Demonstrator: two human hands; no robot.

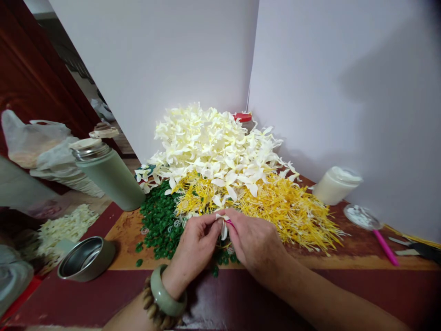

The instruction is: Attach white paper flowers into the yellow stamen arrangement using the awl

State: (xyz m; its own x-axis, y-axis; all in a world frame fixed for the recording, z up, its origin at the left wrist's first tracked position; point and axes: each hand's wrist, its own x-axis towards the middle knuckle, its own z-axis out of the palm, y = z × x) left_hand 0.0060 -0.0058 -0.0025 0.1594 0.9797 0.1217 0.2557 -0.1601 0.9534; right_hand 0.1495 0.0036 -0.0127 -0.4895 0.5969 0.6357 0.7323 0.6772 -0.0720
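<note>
At the near edge of the flower heap, my left hand (201, 239) and my right hand (257, 241) meet with their fingertips pinched together. Between them is a small white artificial flower (223, 231), its petals hanging down and mostly covered by my fingers. A bit of magenta shows by my right fingers; I cannot tell what it is. Just beyond lie yellow artificial stamens (289, 209), with a tall heap of white artificial flowers (210, 138) behind. Small green plastic flower parts (160, 220) are piled to the left of my hands.
On the left stand a green thermos (112, 177) and a metal cup (86, 259). Rightward are a white-filled jar (336, 186), a small dish (361, 216), a pink stick (386, 248) and scissors (418, 249). Pale walls close off the table's back.
</note>
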